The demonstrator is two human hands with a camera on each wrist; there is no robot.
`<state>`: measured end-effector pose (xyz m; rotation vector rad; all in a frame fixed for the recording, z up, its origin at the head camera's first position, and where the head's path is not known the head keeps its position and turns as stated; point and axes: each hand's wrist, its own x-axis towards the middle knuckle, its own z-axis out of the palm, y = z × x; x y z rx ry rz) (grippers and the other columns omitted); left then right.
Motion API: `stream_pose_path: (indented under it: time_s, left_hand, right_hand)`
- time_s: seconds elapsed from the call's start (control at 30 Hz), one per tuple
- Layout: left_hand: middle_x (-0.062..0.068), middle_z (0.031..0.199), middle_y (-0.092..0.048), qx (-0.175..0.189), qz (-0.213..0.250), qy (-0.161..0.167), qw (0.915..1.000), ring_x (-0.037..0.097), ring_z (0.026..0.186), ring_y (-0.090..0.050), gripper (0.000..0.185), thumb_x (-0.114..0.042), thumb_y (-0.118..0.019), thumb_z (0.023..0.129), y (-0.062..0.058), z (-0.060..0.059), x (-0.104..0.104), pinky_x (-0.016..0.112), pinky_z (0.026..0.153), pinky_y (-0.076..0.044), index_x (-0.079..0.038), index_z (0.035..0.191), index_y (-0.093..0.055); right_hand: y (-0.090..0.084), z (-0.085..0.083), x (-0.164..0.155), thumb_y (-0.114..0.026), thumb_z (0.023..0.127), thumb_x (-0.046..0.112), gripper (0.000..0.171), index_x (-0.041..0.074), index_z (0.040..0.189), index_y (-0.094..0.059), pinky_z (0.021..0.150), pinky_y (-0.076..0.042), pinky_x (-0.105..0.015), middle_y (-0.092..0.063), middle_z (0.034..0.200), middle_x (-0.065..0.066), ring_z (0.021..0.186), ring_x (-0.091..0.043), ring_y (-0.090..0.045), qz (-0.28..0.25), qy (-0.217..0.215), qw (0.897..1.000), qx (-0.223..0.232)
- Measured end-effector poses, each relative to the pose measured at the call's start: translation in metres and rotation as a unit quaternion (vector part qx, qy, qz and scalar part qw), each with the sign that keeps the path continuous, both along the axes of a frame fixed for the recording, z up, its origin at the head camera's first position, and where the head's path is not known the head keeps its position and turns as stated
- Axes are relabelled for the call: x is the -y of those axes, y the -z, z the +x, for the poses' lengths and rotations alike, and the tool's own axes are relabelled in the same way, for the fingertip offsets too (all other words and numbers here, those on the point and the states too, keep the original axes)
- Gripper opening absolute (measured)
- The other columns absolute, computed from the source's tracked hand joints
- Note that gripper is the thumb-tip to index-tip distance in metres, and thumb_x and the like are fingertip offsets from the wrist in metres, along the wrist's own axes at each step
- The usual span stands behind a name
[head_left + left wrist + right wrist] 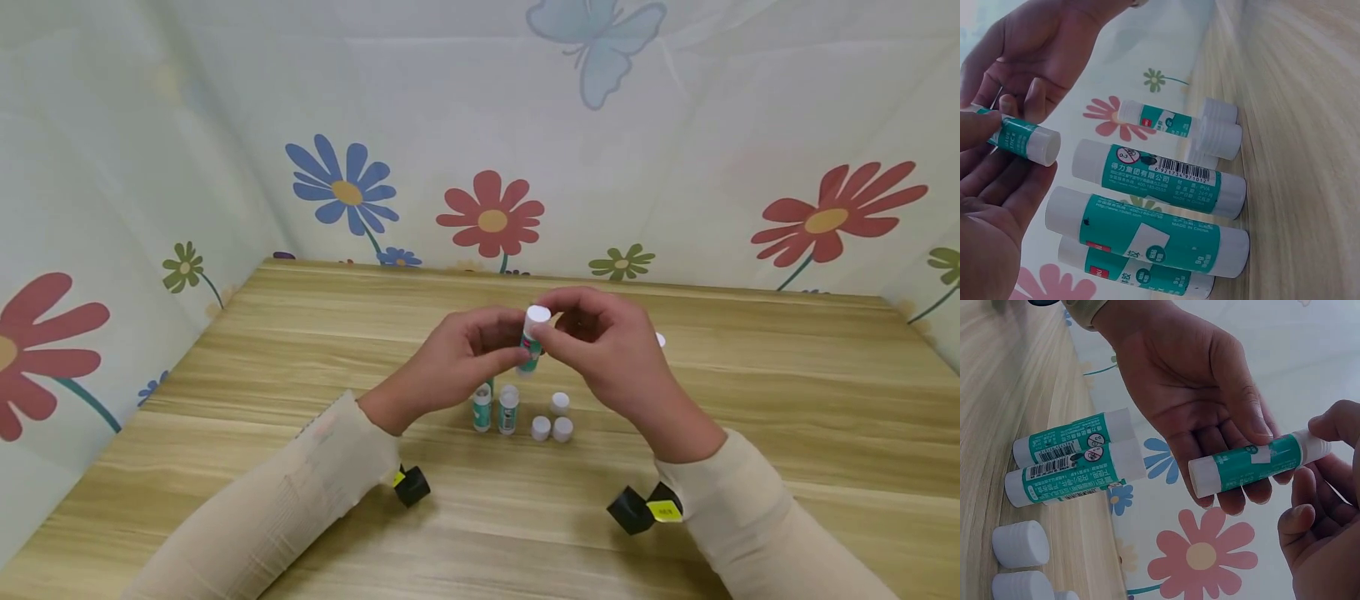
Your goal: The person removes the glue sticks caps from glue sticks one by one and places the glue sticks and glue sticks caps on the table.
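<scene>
A green-and-white glue stick (pixel 532 340) is held above the wooden table (pixel 750 400), between both hands. My left hand (pixel 517 354) grips its body with thumb and fingers. My right hand (pixel 551 337) pinches one end of it. In the right wrist view the glue stick (pixel 1254 464) lies across the left hand's fingers (pixel 1235 444), and the right hand's fingertips (pixel 1329 425) close on its narrower white end. In the left wrist view the glue stick (pixel 1019 139) shows its flat white end.
Below the hands, glue sticks (pixel 482 407) (pixel 508 408) stand upright on the table, with three loose white caps (pixel 559 402) beside them. Another white piece (pixel 660 339) shows behind the right hand. Flower-printed cloth walls (pixel 487 217) close in the table on three sides.
</scene>
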<state>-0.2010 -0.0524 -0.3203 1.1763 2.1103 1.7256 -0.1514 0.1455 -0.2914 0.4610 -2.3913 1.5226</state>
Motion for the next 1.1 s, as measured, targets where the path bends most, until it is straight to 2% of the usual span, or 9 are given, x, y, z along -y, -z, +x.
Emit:
stream_pose_path:
  time_s: [0.2,0.47,0.7,0.9,1.0,1.1]
  left_hand:
    - [0.009,0.125,-0.065,0.007,-0.01,0.02,0.9997,0.017,0.11,-0.066,0.036,-0.005,-0.057,0.096,0.0,-0.001,0.002,0.03,0.095,-0.053,-0.006,0.132,-0.056]
    - [0.011,0.127,-0.065,0.004,-0.018,0.03,0.9994,0.018,0.113,-0.065,0.037,-0.005,-0.056,0.097,0.002,-0.004,0.003,0.029,0.097,-0.052,-0.005,0.134,-0.054]
    - [0.013,0.125,-0.065,0.013,-0.001,0.02,0.9997,0.019,0.115,-0.065,0.035,-0.007,-0.055,0.098,0.001,-0.01,0.007,0.031,0.098,-0.052,-0.005,0.133,-0.054]
    - [0.011,0.122,-0.067,0.022,-0.008,-0.009,0.9997,0.018,0.115,-0.064,0.033,-0.01,-0.055,0.098,0.003,-0.02,0.012,0.032,0.101,-0.05,-0.006,0.131,-0.055]
    - [0.013,0.125,-0.066,0.034,-0.02,-0.016,0.9991,0.019,0.116,-0.064,0.033,-0.012,-0.055,0.099,0.007,-0.029,0.016,0.032,0.103,-0.049,-0.007,0.131,-0.055]
    - [0.017,0.127,-0.064,0.055,-0.034,-0.016,0.9978,0.023,0.117,-0.063,0.033,-0.011,-0.055,0.098,0.014,-0.04,0.02,0.033,0.103,-0.048,-0.006,0.131,-0.054]
  right_hand:
    - [-0.001,0.002,-0.001,-0.068,0.09,0.015,0.025,0.01,0.115,-0.068,0.067,-0.054,-0.023,-0.066,0.096,-0.007,0.078,-0.019,-0.06,0.001,-0.011,1.0,0.002]
    - [-0.004,0.004,-0.001,-0.063,0.092,0.008,0.025,0.007,0.117,-0.068,0.067,-0.053,-0.022,-0.066,0.095,0.002,0.079,-0.017,-0.06,-0.031,-0.021,0.999,-0.019]
    - [-0.004,0.0,-0.004,-0.066,0.092,0.016,0.026,0.012,0.118,-0.069,0.06,-0.048,-0.022,-0.065,0.094,0.002,0.079,-0.018,-0.056,-0.024,-0.01,0.999,-0.021]
    - [0.004,-0.011,-0.01,-0.068,0.091,0.026,0.028,0.015,0.116,-0.068,0.067,-0.053,-0.024,-0.066,0.101,0.0,0.085,-0.02,-0.06,0.004,0.005,1.0,0.017]
    - [0.01,-0.017,-0.014,-0.068,0.091,0.031,0.029,0.016,0.116,-0.068,0.07,-0.053,-0.026,-0.066,0.103,-0.002,0.086,-0.021,-0.059,0.047,0.018,0.997,0.056]
    - [0.019,-0.025,-0.019,-0.069,0.09,0.03,0.028,0.017,0.115,-0.067,0.07,-0.052,-0.029,-0.066,0.104,-0.002,0.087,-0.022,-0.058,0.102,0.024,0.989,0.101]
